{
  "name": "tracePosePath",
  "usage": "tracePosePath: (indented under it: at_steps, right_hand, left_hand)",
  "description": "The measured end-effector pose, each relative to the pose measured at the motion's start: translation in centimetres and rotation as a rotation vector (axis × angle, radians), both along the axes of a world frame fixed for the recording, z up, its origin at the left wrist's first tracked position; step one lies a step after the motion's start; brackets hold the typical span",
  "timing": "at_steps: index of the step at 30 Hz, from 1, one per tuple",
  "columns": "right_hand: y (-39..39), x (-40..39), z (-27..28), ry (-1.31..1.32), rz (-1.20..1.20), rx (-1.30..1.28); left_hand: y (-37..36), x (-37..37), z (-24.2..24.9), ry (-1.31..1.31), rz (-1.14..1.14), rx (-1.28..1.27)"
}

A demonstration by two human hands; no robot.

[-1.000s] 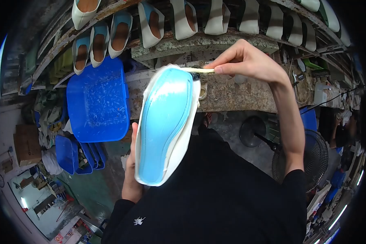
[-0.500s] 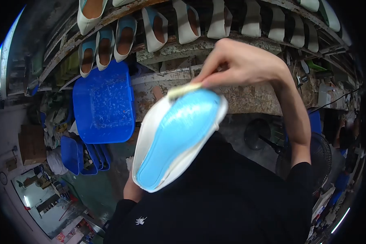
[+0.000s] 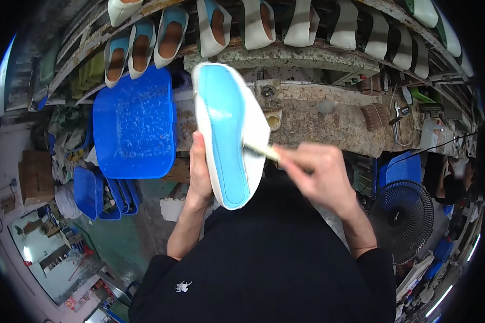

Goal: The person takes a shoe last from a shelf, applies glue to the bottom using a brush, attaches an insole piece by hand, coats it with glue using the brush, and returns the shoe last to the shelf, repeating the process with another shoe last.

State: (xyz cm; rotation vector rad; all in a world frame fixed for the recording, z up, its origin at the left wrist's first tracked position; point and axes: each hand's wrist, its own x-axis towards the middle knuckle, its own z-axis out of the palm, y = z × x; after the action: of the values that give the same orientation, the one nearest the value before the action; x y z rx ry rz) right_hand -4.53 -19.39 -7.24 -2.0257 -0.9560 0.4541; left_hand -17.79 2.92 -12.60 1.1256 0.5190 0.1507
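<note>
A white shoe [image 3: 257, 129] is raised in front of me with its underside facing up. Over its bottom lies a glossy light-blue panel [image 3: 221, 116]. My left hand [image 3: 200, 169] grips the shoe from the left, thumb along its edge and the other fingers hidden behind. Between the fingers of my right hand [image 3: 315, 169] is a small pale-handled brush [image 3: 264, 149]. Its dark tip meets the shoe where the blue panel borders the white side. Behind the shoe, a small cup of yellowish stuff [image 3: 274, 120] stands on the workbench.
White shoes [image 3: 172, 37] line the rack above the worn workbench [image 3: 307, 129]. A large blue bin [image 3: 134, 126] stands at left, with smaller blue bins [image 3: 89, 191] below. A black fan [image 3: 401, 215] is at right, near another person [image 3: 451, 185]. Pliers [image 3: 397, 116] lie on the bench.
The shoe has turned and moved upward. My right hand has come down from above it to its right side, with the brush. My left hand has come into view.
</note>
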Motion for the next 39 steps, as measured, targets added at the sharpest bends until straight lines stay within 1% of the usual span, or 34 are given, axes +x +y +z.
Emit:
tracePosePath:
  at_steps: [1,2,3,4,5,6,7,8,9,10,11,12,13,14,15,16,17,18,20,21,22,24,25,27,28,29,31,32,33,34,35,36,38,39]
  right_hand:
    - [0.7,0.8,-1.0,-0.133,-0.075,0.037]
    - [1.1,2.1,-2.0,-0.177,-0.113,-0.015]
    - [1.1,3.5,-2.9,-0.083,-0.147,0.004]
    - [0.8,3.9,-2.9,-0.18,-0.179,0.047]
    - [0.8,4.3,-2.8,-0.28,-0.211,0.096]
    - [0.4,3.1,-1.6,-0.284,-0.205,0.107]
    - [-0.2,1.7,-0.9,-0.331,-0.094,0.14]
    - [-0.9,0.3,-0.8,-0.431,0.076,0.163]
    - [-0.9,-1.6,0.2,-0.435,0.138,0.054]
    - [-0.8,-2.0,-1.6,-0.474,0.145,0.013]
    - [-0.2,-1.2,-3.2,-0.318,0.079,0.063]
    - [0.7,-0.1,-3.7,-0.286,0.013,0.055]
    - [1.5,1.0,-4.5,-0.268,-0.043,0.046]
    - [2.2,2.0,-4.9,-0.284,-0.086,0.015]
    - [2.6,2.8,-5.3,-0.265,-0.12,0.049]
    - [3.0,3.2,-5.3,-0.249,-0.156,0.084]
    - [2.6,2.7,-4.5,-0.3,-0.161,0.081]
    - [1.8,1.5,-3.5,-0.317,-0.085,0.084]
    - [-0.5,-1.4,-1.0,-0.372,0.129,0.035]
    - [-1.0,-2.9,-0.1,-0.389,0.176,-0.069]
    - [-0.6,-2.9,-0.2,-0.342,0.14,-0.075]
    - [0.5,-2.0,-0.7,-0.289,0.061,-0.095]
    - [1.5,-1.3,-0.4,-0.305,0.038,-0.106]
    - [3.3,1.0,-1.4,-0.306,-0.026,-0.062]
    - [4.3,2.4,-1.8,-0.261,-0.053,-0.054]
    - [5.1,3.6,-2.5,-0.204,-0.077,-0.044]
    - [6.7,6.1,-3.8,-0.09,-0.138,-0.022]
    - [6.5,6.2,-3.6,-0.124,-0.179,0.008]
    - [6.4,6.5,-3.2,-0.162,-0.218,0.04]
    - [5.6,5.6,-2.6,-0.235,-0.234,0.137]
    - [4.3,3.9,-1.4,-0.256,-0.205,0.094]
    - [2.8,1.7,-0.3,-0.271,-0.174,0.048]
    - [1.3,-2.2,-0.1,-0.199,-0.085,-0.013]
    - [1.6,-2.3,-0.2,-0.214,-0.058,-0.1]
  left_hand:
    - [-1.0,0.5,1.1,0.059,0.026,0.095]
    - [-1.6,0.7,1.8,0.063,0.028,0.086]
    - [-2.2,0.9,2.3,0.111,0.035,-0.063]
    - [-2.5,1.0,2.5,0.157,0.042,-0.207]
    - [-2.6,1.0,2.2,0.136,0.058,-0.18]
    - [-2.1,0.6,0.6,0.106,0.057,-0.078]
    - [-1.5,0.0,-1.3,0.08,0.062,0.022]
    - [-1.1,-0.2,-2.2,0.055,0.094,0.112]
    - [-1.6,0.2,-0.9,0.054,0.147,0.019]
    - [-2.0,0.6,0.4,0.048,0.194,-0.074]
    - [-1.4,-0.1,-0.3,-0.01,0.103,-0.046]
    - [-1.3,-0.3,-0.6,0.001,0.074,-0.019]
    - [-1.3,-0.2,-0.6,0.011,0.05,0.012]
    - [-1.8,0.2,-0.2,0.031,0.086,-0.08]
    - [-1.9,0.2,-0.4,0.028,0.091,-0.082]
    - [-1.8,0.2,-0.7,0.017,0.102,-0.037]
    - [-1.7,0.4,-1.0,0.007,0.116,0.009]
    - [-1.9,0.7,-1.1,-0.011,0.196,0.115]
    - [-0.9,0.2,-1.6,0.005,0.222,0.364]
    - [-1.1,0.1,-1.4,0.008,0.253,0.336]
    - [-1.1,0.1,-1.0,0.01,0.256,0.334]
    - [-1.6,0.2,-0.1,-0.01,0.212,0.337]
    - [-1.3,0.0,-0.3,-0.007,0.137,0.299]
    - [-2.1,0.4,0.0,-0.004,0.159,0.241]
    - [-1.8,0.1,-0.1,-0.008,0.08,0.228]
    - [-2.1,0.1,-0.7,-0.012,0.066,0.229]
    - [-2.7,0.0,-2.0,-0.025,0.097,0.079]
    - [-2.8,-0.2,-2.3,-0.019,0.087,0.077]
    - [-2.7,-0.1,-2.6,-0.014,0.09,0.166]
    - [-2.3,0.1,-2.9,-0.015,0.103,0.259]
    - [-1.9,0.0,-3.6,-0.023,0.129,0.338]
    - [-1.7,-0.2,-3.3,-0.017,0.14,0.34]
    - [-1.6,-0.2,-2.6,-0.046,0.169,0.377]
    - [-1.5,-0.4,-2.7,-0.058,0.149,0.403]
